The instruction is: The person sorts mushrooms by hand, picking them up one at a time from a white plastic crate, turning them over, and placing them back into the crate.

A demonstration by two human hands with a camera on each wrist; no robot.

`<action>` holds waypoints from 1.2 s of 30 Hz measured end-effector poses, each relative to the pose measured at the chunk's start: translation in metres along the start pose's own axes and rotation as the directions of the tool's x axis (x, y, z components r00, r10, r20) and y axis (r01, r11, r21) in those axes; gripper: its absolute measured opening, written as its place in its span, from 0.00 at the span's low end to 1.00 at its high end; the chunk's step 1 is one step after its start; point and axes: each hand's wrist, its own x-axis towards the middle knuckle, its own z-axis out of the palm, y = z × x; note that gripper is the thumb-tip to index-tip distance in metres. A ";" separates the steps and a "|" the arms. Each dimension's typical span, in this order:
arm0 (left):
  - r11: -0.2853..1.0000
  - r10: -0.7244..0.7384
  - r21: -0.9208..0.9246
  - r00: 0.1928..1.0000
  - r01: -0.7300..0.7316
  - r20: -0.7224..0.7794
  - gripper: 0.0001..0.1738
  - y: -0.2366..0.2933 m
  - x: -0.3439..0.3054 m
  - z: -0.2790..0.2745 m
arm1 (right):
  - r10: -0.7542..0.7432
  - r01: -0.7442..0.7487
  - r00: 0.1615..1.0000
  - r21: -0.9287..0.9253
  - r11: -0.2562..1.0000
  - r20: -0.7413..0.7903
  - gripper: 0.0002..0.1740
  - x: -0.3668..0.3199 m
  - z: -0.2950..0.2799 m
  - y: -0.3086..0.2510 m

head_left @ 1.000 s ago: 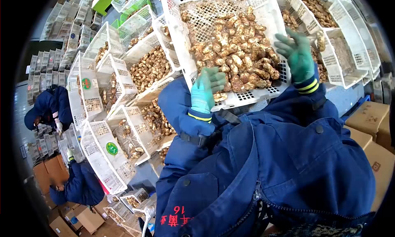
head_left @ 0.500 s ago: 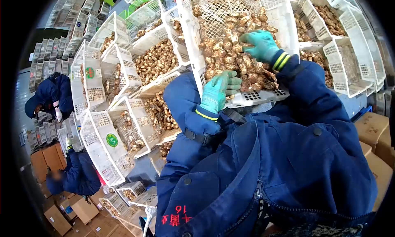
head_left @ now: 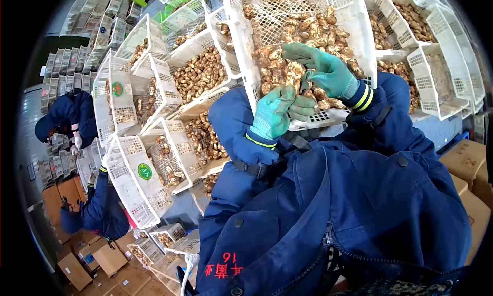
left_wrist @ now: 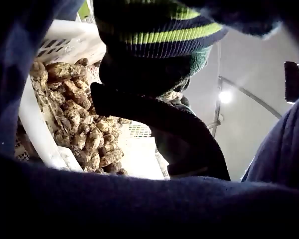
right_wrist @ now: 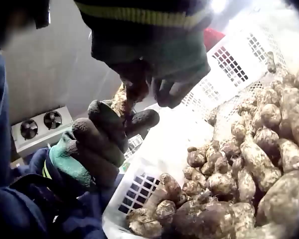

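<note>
My right hand, in a green coated glove, pinches a brown and cream mushroom over the white crate. Just below it, my left hand has its gloved fingers curled at the mushroom's lower end. The right wrist view shows the mushroom between the two hands, partly hidden by dark, soiled fingers. More mushrooms lie heaped in the crate beneath. In the left wrist view, a glove and striped cuff hang in shadow beside the pile.
White crates with mushrooms stand at the left, others at the right. Cardboard boxes are stacked at lower right. Two people in blue work at far left. The crate's near rim faces my lap.
My right hand has come from right of the crate, down into the pile, then back toward my left hand with a mushroom. The left hand's fingers have curled in to meet it.
</note>
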 end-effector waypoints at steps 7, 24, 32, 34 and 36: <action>0.986 -0.086 0.120 0.971 0.115 -0.224 0.11 0.003 0.002 0.004 | 0.262 -0.266 0.962 0.049 0.963 0.073 0.32 -0.007 -0.004 -0.009; 0.938 0.299 0.239 0.936 -0.252 -0.186 0.39 0.154 0.032 -0.050 | 0.391 -0.351 0.908 0.235 0.906 -0.150 0.24 -0.019 -0.045 0.017; 0.969 0.016 0.236 0.928 0.077 -0.372 0.41 0.052 -0.001 -0.031 | 0.406 -0.437 0.864 -0.044 0.898 -0.298 0.20 -0.029 -0.073 0.033; 0.989 -0.008 0.139 0.960 0.049 -0.282 0.38 0.029 -0.013 -0.037 | 0.449 -0.544 0.818 -0.233 0.806 -0.359 0.19 -0.018 -0.070 0.021; 0.966 -0.126 -0.226 0.992 0.128 0.022 0.35 0.003 -0.007 -0.045 | 0.508 -0.613 0.788 -0.377 0.694 -0.346 0.20 -0.005 -0.069 0.016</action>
